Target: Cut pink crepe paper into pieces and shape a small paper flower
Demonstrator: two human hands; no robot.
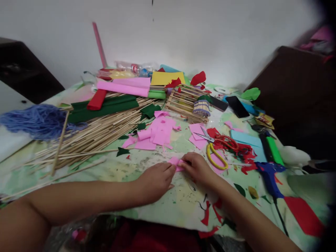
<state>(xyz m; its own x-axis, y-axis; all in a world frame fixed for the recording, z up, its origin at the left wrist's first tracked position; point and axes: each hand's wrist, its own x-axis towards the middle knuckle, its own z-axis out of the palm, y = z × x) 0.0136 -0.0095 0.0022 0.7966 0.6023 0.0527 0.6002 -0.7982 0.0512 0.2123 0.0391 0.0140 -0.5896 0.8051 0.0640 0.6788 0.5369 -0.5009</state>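
My left hand [156, 181] and my right hand [196, 167] meet over a small pink paper piece [175, 161] on the paint-stained table [147, 164]. Both hands pinch the piece from opposite sides, fingers curled. Just beyond them lies a heap of pink paper cut-outs [157, 132]. Yellow-handled scissors [214, 150] rest right of my right hand, beside red paper scraps [243, 152].
A bundle of thin wooden sticks [94, 136] lies at left, with blue yarn [36, 120], green and pink crepe rolls [123, 87] behind. A stick frame [183, 101], two phones [237, 106], a blue glue gun [269, 175] and a green marker [274, 150] sit at right.
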